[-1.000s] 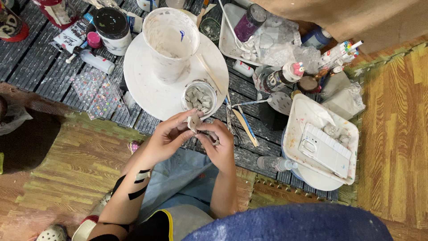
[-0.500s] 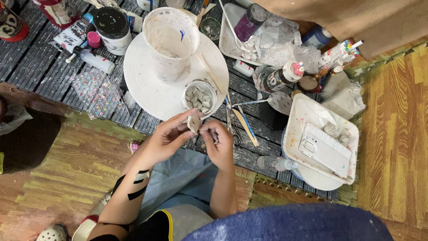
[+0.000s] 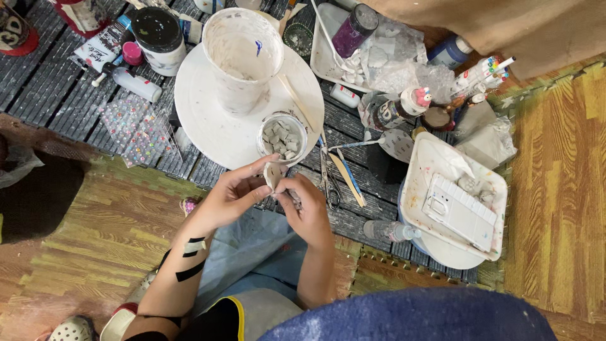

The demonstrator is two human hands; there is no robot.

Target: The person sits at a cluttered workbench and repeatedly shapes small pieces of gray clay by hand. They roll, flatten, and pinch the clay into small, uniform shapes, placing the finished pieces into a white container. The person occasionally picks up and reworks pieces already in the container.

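Observation:
My left hand [image 3: 232, 192] pinches a small pale clay piece [image 3: 274, 173] between thumb and fingers, just below a little glass jar [image 3: 281, 137] filled with grey-white pieces. My right hand [image 3: 307, 203] grips a thin tool [image 3: 294, 200] whose tip touches the clay piece. Both hands meet above my lap, near the front rim of a round white plate [image 3: 208, 120]. A tall white bucket [image 3: 243, 57] stands on that plate behind the jar.
Scissors [image 3: 327, 183] and flat wooden sticks [image 3: 346, 179] lie right of my hands. A white tray [image 3: 451, 205] holding a white rectangular block sits further right. Paint bottles, a black-lidded jar [image 3: 158, 35], markers and plastic bags crowd the dark mat behind.
The hands have shifted slightly while working the clay piece; the left fingers have re-gripped it. Everything else stays put.

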